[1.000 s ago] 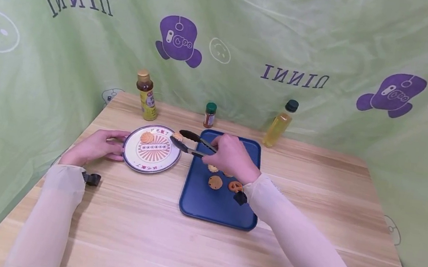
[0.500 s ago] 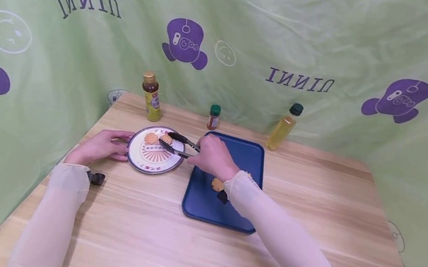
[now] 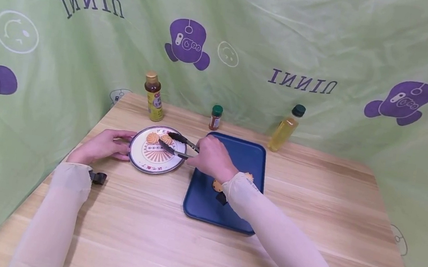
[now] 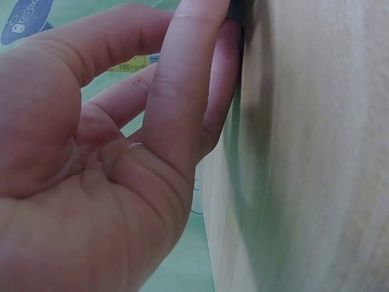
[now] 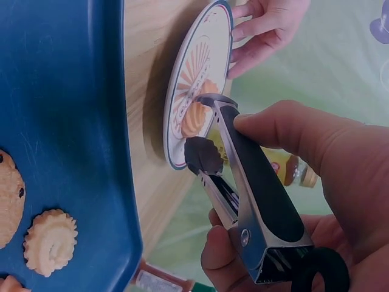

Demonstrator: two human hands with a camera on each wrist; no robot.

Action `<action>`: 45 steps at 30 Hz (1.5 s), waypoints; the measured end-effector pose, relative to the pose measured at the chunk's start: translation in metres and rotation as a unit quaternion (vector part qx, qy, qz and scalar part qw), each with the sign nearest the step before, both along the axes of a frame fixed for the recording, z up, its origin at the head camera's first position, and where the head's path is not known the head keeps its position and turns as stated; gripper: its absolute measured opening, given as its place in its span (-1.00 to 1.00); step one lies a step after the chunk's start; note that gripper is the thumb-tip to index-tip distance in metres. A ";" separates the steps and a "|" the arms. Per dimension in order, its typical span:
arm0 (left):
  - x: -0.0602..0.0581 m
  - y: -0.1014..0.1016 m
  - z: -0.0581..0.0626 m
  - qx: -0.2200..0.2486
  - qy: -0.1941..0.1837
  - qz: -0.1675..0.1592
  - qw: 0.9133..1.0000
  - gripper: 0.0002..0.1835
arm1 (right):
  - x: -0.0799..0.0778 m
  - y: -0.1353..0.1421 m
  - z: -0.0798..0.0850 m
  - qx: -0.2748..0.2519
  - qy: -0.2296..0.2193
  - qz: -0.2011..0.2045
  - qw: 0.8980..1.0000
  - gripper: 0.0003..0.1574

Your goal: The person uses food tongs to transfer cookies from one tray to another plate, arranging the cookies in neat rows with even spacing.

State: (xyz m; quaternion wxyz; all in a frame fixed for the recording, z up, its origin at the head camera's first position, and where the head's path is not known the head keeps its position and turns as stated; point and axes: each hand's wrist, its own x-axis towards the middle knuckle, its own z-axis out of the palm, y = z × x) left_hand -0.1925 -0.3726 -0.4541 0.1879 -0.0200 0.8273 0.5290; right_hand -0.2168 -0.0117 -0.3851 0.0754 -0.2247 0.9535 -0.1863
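Note:
My right hand point(image 3: 212, 157) grips black-and-silver tongs point(image 5: 261, 182), thumb on one arm and fingers on the other. In the right wrist view their dark tips stand apart close by a swirled cookie point(image 5: 193, 118). This cookie lies on the white, blue-rimmed plate point(image 3: 156, 162), beside a second swirled cookie point(image 3: 152, 138). At the plate's left rim, my left hand point(image 3: 104, 146) touches the edge with spread fingertips; in the left wrist view its fingers point(image 4: 182, 79) bend gently. Below my right wrist sits a blue tray point(image 3: 204, 206) with a chocolate-chip cookie point(image 5: 9, 198) and a ring-shaped butter cookie point(image 5: 51, 242).
Along the back of the wooden table point(image 3: 136, 231) stand a yellow-labelled sauce bottle point(image 3: 155, 101), a small green-capped spice jar point(image 3: 215, 118) and a bottle of yellow oil point(image 3: 285, 129). A green printed curtain point(image 3: 252, 30) hangs behind them.
My right hand has moved left with the tongs, bringing a swirled cookie onto the plate beside the other; the tongs' tips now part around it. My left hand stays at the rim.

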 end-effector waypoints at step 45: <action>0.000 0.000 0.000 -0.002 -0.002 -0.007 1.000 -0.18 | 0.031 0.094 0.012 -0.045 -0.009 -0.048 0.998 -0.34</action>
